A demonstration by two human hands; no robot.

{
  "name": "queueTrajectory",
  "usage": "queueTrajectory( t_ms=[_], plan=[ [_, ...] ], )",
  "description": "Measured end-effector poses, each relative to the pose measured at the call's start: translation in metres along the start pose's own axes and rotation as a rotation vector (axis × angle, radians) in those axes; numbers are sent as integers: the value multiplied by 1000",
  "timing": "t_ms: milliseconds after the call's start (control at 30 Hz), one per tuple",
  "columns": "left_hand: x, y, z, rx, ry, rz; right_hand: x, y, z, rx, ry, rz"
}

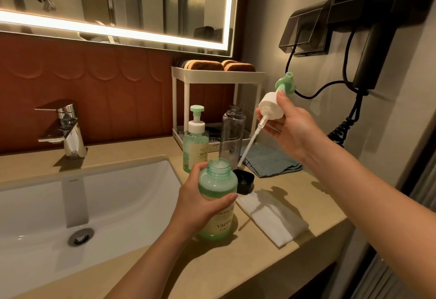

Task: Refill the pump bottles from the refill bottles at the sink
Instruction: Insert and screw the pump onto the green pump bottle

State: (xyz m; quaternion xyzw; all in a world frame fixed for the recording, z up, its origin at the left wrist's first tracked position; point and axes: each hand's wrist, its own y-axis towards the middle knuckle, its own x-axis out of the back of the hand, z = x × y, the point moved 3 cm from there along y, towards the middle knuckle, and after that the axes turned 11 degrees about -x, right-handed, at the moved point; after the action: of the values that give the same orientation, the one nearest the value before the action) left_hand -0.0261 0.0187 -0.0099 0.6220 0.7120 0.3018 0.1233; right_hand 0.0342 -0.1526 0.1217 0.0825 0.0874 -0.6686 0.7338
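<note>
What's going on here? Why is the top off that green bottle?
A person is working on soap bottles beside the sink. Their left hand grips an open green bottle that is mostly full of green liquid. Their right hand holds a pump head up in the air, its tube dangling free. Behind, another pump bottle has its pump on, and a clear bottle stands uncapped near a black cap.

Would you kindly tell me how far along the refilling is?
Looks done: the clear refill bottle stands uncapped and seems nearly empty, its black cap on the counter, and the green bottle gripped by the left hand looks full to the shoulder. In hand: the right hand holds the pump head clear of the neck. Left: screwing it back on. The second pump bottle behind already wears its pump.
</note>
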Motion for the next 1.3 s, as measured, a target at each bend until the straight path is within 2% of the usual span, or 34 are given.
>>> queueTrajectory(
  t_ms=[200, 533, 800, 1300],
  plan=[
    [0, 0, -1, -2, 3, 1, -10, -3, 3, 131, -20, -94],
    [1, 0, -1, -4, 5, 1, -37, -11, -23, 145, -237, -18],
    [0, 0, 0, 13, 24, 9, -44, -32, -56, 112, -461, 332],
    [0, 0, -3, 31, 24, 21, -39, -39, -64, 117, -605, 503]
  ],
)
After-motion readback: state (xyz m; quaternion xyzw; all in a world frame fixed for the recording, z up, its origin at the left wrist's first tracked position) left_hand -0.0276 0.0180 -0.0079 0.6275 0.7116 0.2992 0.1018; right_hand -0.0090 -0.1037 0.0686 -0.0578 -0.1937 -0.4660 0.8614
